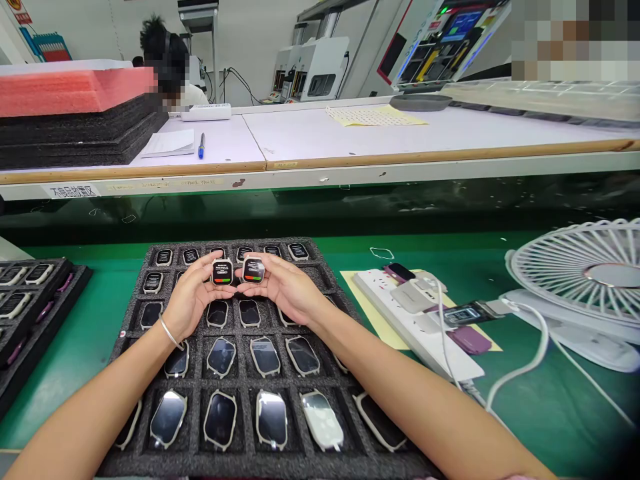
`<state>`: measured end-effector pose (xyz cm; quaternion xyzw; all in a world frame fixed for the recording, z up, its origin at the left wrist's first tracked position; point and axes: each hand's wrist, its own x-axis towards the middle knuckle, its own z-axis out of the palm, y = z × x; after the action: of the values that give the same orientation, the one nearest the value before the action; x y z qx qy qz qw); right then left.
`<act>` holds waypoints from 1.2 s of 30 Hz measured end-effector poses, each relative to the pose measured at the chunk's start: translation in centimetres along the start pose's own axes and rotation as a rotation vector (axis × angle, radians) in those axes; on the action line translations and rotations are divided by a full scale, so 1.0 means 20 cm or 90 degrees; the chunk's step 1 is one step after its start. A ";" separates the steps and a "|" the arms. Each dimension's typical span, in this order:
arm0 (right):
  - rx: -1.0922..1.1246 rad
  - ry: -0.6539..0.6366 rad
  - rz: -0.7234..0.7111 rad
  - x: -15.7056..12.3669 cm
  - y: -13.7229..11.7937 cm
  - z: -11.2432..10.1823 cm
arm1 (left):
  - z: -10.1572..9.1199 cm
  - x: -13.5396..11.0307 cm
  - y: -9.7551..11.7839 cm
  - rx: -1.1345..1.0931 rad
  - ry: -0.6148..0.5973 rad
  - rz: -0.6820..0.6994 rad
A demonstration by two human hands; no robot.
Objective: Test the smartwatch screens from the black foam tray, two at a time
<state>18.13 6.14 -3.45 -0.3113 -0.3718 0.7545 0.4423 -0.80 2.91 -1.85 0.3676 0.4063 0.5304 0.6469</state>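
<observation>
My left hand (194,297) pinches a square smartwatch body (222,272) with a lit screen. My right hand (286,288) holds a second watch body (253,270), its screen showing red and green bars. The two watches sit side by side, almost touching, and my fingers nearly meet beneath them. Both hands hover over a black foam tray (199,245) with rows of pockets holding several dark-screened watch bodies (221,357). My palms and forearms hide some pockets. A silver bangle (171,331) circles my left wrist.
A second black foam tray (31,308) lies to the left on the green mat (85,333). To the right are a white power strip (405,313) with devices and cables, and a white fan (583,273). Beyond a shelf edge (380,160), a co-worker (167,67) sits near stacked foam sheets (70,127).
</observation>
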 end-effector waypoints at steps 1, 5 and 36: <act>-0.001 0.000 0.007 0.00 0.00 0.00 | 0.00 0.00 0.00 0.007 0.004 0.004; -0.009 -0.021 0.011 0.00 0.00 0.00 | 0.01 0.00 -0.02 0.058 0.025 0.022; -0.141 -0.120 -0.094 -0.04 0.01 0.01 | 0.02 -0.01 -0.01 0.147 0.004 0.101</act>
<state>18.22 5.41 -3.40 -0.2579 -0.5141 0.7003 0.4228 -0.39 2.59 -1.94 0.4690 0.4366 0.5309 0.5546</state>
